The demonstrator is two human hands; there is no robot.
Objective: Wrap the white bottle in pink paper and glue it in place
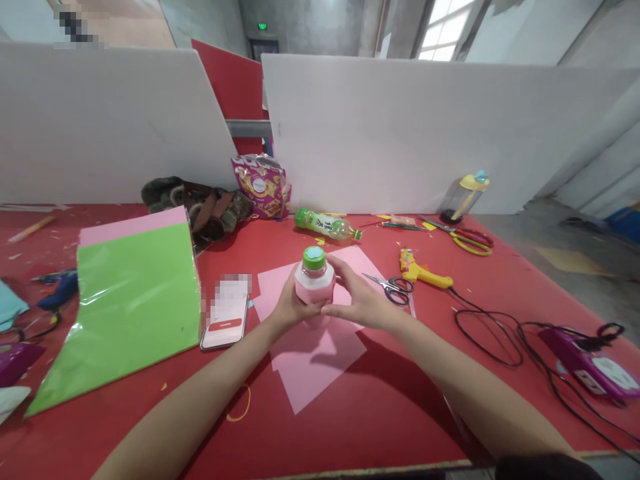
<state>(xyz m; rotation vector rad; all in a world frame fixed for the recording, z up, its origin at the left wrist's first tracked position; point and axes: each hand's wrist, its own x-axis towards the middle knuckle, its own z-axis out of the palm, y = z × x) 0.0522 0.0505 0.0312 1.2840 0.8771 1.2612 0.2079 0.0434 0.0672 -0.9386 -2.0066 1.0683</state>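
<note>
A small bottle point(314, 275) with a green cap, wrapped in pink paper, stands above the pink sheets point(310, 357) on the red table point(380, 407). My left hand point(289, 303) grips its left side, fingers curled round the wrap. My right hand point(357, 300) closes on its right side, fingers reaching over the top near the cap. Both hands hold the wrapped bottle together in the middle of the view.
A phone point(227, 313) lies left of my hands, beside green and pink sheets point(135, 293). Scissors point(393, 288), a yellow glue gun point(423, 270) and black cables point(500, 333) sit right. A green-tea bottle point(325, 224) and snack bag point(260, 183) lie behind.
</note>
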